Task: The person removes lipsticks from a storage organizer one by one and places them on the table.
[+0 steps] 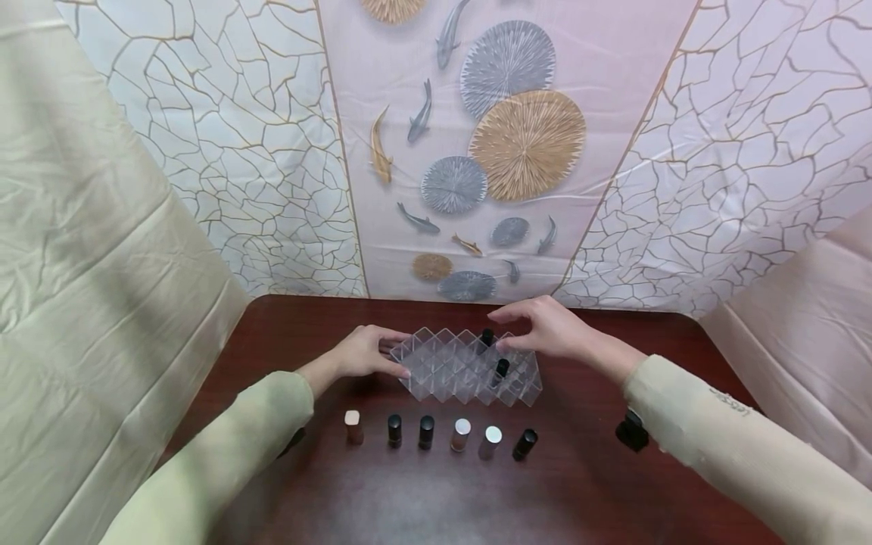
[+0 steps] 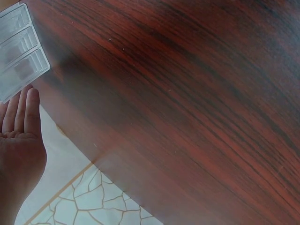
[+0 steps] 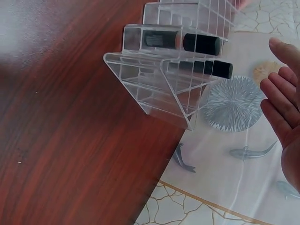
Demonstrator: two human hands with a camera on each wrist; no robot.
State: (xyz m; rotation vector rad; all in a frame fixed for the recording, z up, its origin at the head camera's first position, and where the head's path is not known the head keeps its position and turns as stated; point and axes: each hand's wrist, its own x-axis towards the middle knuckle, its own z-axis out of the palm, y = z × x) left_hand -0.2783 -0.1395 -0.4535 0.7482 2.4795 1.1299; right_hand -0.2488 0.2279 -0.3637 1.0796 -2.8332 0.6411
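Note:
A clear acrylic lipstick organizer [image 1: 443,371] with diamond-shaped compartments stands toward the back of the table. My left hand [image 1: 368,352] rests at its left end, thumb toward the front corner and fingers toward the back. In the left wrist view, the left hand's fingers [image 2: 21,112] are straight beside the organizer. Two black-capped lipstick tubes stand in its right part, a rear one [image 1: 487,337] and a front one [image 1: 502,369]. My right hand [image 1: 545,327] hovers over the right rear, thumb and fingers spread around the rear tube's cap. The right wrist view shows this hand [image 3: 286,98] holding nothing, apart from the tubes.
In front of the organizer stands a row of several lipstick tubes: a pale-capped one [image 1: 353,428], black-capped ones [image 1: 426,431], silver-topped ones [image 1: 461,435] and a tilted-looking black one [image 1: 524,444] at the right. Patterned cloth [image 1: 450,250] hangs behind the dark red wooden table [image 1: 341,499].

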